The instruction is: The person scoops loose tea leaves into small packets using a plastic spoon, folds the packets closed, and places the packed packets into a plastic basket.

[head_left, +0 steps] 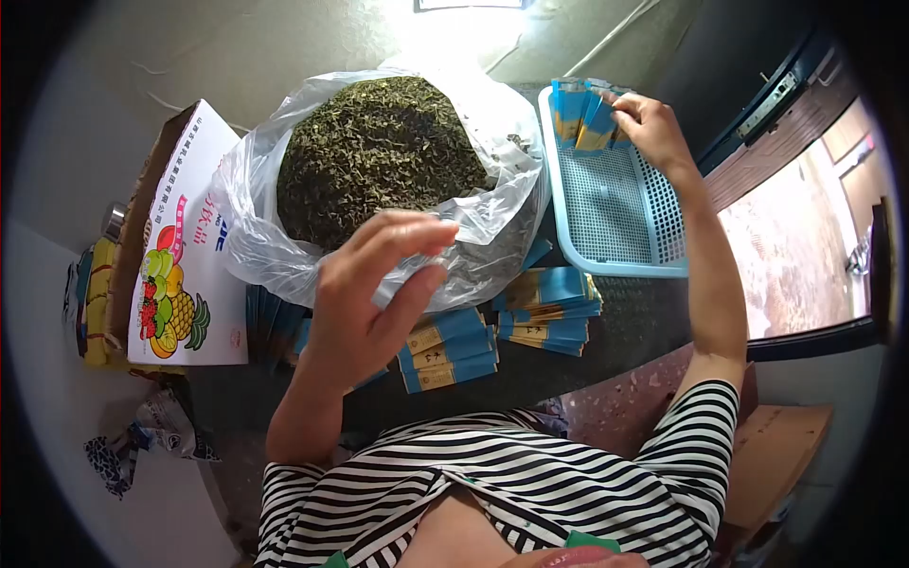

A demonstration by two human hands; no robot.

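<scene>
My right hand [651, 134] is at the far end of a light blue plastic basket [625, 267], its fingers pinching the top of a blue-and-tan packet [597, 123]. More such packets stand beside that one against the basket's far wall. My left hand [365, 293] hangs in front of a clear plastic bag [251, 241], thumb and fingers apart, with nothing in it. Dark green dried leaves [379, 156], like tea, are heaped in the bag. Fanned stacks of packets [450, 350] lie on the dark table between the bag and my body.
A white carton with fruit pictures [194, 256] stands left of the bag. Another packet stack [547, 308] lies near the basket's front left corner. A bright lamp [469, 5] shines at the back. On the right are a doorway and a brown cardboard box [781, 454].
</scene>
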